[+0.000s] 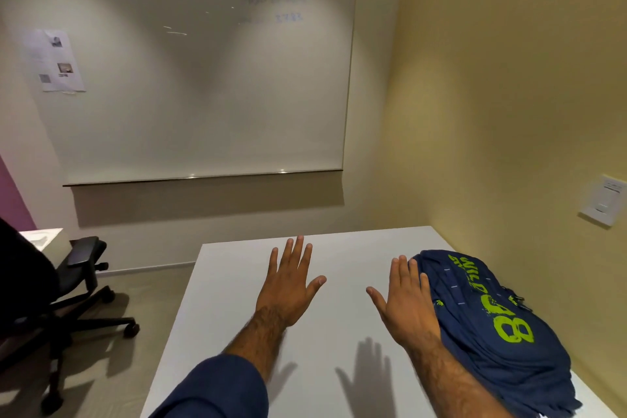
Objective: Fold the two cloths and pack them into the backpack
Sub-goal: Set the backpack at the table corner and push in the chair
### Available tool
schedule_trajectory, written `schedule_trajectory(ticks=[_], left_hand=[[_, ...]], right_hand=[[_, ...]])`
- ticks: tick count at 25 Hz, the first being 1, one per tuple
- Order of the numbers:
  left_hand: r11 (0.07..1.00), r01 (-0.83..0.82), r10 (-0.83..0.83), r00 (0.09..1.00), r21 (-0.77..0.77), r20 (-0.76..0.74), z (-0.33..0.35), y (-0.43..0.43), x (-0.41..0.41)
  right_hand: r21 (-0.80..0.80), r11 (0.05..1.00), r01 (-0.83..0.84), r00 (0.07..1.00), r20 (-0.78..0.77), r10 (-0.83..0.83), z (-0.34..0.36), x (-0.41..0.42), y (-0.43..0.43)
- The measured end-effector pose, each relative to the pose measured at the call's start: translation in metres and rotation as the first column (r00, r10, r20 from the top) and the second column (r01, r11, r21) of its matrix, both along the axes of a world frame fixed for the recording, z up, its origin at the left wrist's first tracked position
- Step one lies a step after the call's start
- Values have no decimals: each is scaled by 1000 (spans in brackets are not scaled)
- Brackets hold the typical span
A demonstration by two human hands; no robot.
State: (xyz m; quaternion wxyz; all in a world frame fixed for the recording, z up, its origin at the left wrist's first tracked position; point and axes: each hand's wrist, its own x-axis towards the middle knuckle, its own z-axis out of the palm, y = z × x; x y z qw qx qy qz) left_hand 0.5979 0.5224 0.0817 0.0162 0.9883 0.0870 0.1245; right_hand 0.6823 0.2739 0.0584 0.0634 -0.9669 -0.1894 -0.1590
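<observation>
A navy blue cloth [502,322] with lime-green print lies heaped on the right side of the white table [339,241]. It drapes over something bulky underneath, where a small zipper pull [517,299] shows. My left hand [288,285] hovers above the middle of the table, palm down, fingers spread and straight, holding nothing. My right hand [403,302] is held the same way, its outer edge right beside the cloth's left side. Both hands cast shadows on the tabletop. No second cloth is visible, and no backpack shows plainly.
A black office chair [78,285] stands on the floor to the left of the table. A whiteboard [210,78] hangs on the far wall. A yellow wall with a switch plate [605,202] runs close along the table's right side.
</observation>
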Motion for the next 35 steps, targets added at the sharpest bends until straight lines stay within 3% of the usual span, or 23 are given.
schedule_trajectory(ticks=[12, 22, 29, 35], left_hand=[[994, 93, -90, 995, -65, 50, 10, -43, -92], [967, 252, -251, 968, -37, 27, 4, -133, -157], [884, 460, -456, 888, -82, 56, 13, -161, -199], [752, 653, -651, 757, -95, 54, 2, -161, -261]], right_hand=[[-84, 994, 75, 996, -41, -79, 34, -136, -38], [-91, 953, 288, 952, -79, -295, 29, -249, -134], [-46, 874, 484, 864, -130, -486, 37, -340, -149], [-76, 763, 642, 758, -86, -647, 56, -451, -119]])
